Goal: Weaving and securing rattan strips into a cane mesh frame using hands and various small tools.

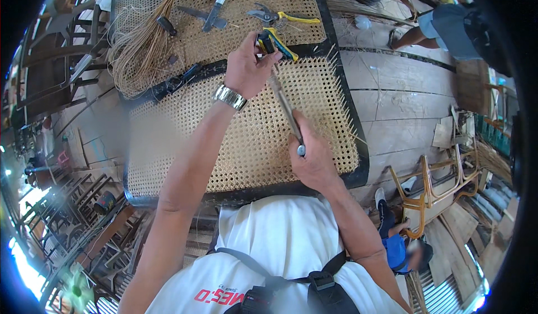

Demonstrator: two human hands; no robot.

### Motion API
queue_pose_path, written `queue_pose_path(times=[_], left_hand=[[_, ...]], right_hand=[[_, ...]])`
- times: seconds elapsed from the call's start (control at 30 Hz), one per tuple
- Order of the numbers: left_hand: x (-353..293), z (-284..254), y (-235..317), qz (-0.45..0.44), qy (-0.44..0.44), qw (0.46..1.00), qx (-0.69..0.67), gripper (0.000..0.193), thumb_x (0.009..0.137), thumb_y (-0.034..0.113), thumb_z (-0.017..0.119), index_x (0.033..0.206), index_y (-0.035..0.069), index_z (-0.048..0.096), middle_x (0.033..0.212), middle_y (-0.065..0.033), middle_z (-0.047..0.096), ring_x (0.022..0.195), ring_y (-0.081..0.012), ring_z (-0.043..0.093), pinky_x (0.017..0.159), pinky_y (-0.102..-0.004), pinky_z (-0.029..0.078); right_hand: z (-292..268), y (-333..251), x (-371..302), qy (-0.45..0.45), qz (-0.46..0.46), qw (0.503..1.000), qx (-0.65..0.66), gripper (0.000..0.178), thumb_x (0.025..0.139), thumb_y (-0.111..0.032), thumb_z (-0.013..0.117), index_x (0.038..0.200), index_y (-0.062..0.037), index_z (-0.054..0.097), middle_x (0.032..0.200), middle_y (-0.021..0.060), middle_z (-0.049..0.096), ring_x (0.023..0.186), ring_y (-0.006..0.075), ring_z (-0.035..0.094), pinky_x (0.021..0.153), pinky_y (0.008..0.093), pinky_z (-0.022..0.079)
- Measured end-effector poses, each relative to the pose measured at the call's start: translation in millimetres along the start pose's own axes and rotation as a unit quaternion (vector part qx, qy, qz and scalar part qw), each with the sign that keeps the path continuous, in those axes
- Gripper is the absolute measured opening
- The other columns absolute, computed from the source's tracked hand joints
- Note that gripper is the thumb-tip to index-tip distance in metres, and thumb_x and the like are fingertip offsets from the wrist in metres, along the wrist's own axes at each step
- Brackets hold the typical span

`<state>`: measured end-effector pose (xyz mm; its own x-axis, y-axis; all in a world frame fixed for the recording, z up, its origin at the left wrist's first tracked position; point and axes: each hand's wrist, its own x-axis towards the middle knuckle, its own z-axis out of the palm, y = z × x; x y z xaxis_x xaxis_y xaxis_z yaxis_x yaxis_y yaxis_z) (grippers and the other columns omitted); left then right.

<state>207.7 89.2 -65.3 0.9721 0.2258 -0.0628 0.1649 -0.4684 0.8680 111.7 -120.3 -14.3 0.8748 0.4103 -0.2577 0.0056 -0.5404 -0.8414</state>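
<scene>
Two hands worked over a woven cane panel that looked almost fully woven. Nearest, the right hand had its fingers closed around a long metal tool. Farther off, the left hand gripped a yellow-handled tool. Beyond lay loose cane strands, a knife and clippers.

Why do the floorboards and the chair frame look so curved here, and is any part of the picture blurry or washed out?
Head view: the fisheye lens bends straight edges near the rim, so the floor planks and the woven cane panel bow. The middle is sharp, both the left hand and the right hand. A smudged patch sits beside the left forearm; daylight glares white at the lower left edge; the corners are black.
</scene>
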Motion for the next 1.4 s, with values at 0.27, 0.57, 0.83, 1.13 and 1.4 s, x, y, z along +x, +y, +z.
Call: queue_pose_path(times=[0.27, 0.57, 0.83, 1.13, 1.4], left_hand=[[11.4, 9.7, -36.1, -0.001, 0.021, 1.000, 0.003, 0.050, 0.085, 0.022, 0.080, 0.125, 0.005, 0.057, 0.089, -0.0118, 0.075, 0.074, -0.0254, 0.072, 0.067, -0.0361, 0.054], [11.3, 5.9, -26.0, 0.033, 0.064, 0.997, -0.041, 0.038, 0.085, 0.020, 0.079, 0.114, 0.005, 0.059, 0.090, -0.0118, 0.076, 0.078, -0.0256, 0.073, 0.067, -0.0358, 0.054], [-16.3, -11.5, 2.8, -0.035, 0.032, 0.996, -0.079, 0.038, 0.088, 0.021, 0.078, 0.116, 0.005, 0.058, 0.084, -0.0072, 0.073, 0.072, -0.0143, 0.068, 0.065, -0.0304, 0.052], [-26.8, -15.0, 7.4, -0.053, 0.021, 0.998, -0.022, 0.051, 0.085, 0.022, 0.078, 0.128, 0.008, 0.055, 0.086, -0.0139, 0.073, 0.075, -0.0315, 0.072, 0.065, -0.0399, 0.054], [-29.9, -7.2, 4.6, -0.040, 0.041, 0.998, 0.009, 0.047, 0.089, 0.022, 0.078, 0.127, 0.006, 0.056, 0.077, -0.0059, 0.072, 0.064, -0.0095, 0.064, 0.057, -0.0270, 0.046]], right_hand=[[-0.8, -8.6, 8.9, -0.066, 0.002, 0.998, 0.024, 0.046, 0.095, -0.008, 0.052, 0.139, 0.0003, 0.047, 0.104, 0.0276, 0.066, 0.091, 0.0435, 0.066, 0.082, 0.0463, 0.051], [3.4, -4.4, 4.1, -0.052, -0.013, 0.998, 0.026, 0.047, 0.093, -0.008, 0.053, 0.139, 0.0020, 0.048, 0.105, 0.0280, 0.067, 0.092, 0.0440, 0.066, 0.083, 0.0461, 0.051], [-6.1, -6.8, -20.2, -0.063, -0.051, 0.997, 0.004, 0.045, 0.094, -0.007, 0.053, 0.138, 0.0014, 0.048, 0.100, 0.0274, 0.067, 0.091, 0.0449, 0.066, 0.081, 0.0477, 0.051], [-1.8, -15.6, -26.2, -0.115, 0.039, 0.992, 0.031, 0.049, 0.094, -0.007, 0.052, 0.142, 0.0008, 0.045, 0.091, 0.0272, 0.065, 0.078, 0.0414, 0.065, 0.074, 0.0459, 0.050], [-1.5, -11.6, -22.8, -0.108, 0.052, 0.993, 0.023, 0.048, 0.094, -0.009, 0.052, 0.142, -0.0027, 0.047, 0.090, 0.0254, 0.064, 0.076, 0.0401, 0.064, 0.073, 0.0461, 0.050]])
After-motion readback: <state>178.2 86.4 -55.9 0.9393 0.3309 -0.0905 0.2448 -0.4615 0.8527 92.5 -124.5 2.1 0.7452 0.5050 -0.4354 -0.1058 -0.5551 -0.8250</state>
